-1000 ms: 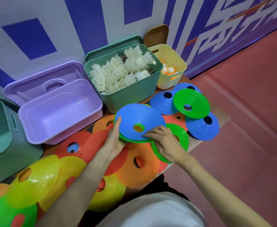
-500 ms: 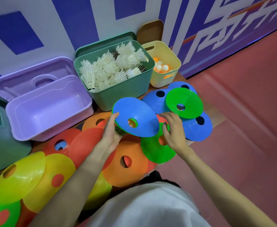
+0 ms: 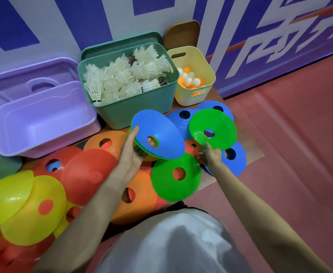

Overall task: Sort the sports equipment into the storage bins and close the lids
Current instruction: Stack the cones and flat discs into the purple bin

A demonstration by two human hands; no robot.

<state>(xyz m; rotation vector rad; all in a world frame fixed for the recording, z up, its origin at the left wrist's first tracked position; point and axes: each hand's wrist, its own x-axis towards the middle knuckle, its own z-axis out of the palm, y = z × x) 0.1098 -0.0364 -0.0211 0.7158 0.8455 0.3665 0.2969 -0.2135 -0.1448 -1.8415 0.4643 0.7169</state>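
Gathering cones off the table: left hand (image 3: 131,154) gripping a tilted stack topped by a blue cone (image 3: 157,133); right hand (image 3: 211,155) pinching the rim of a green cone (image 3: 213,129). Likely next: seating that cone on the stack, then carrying all to the empty purple bin (image 3: 43,121), lid off.

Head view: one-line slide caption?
Left hand holds a blue cone; right hand reaches the green cone beside filled bins.
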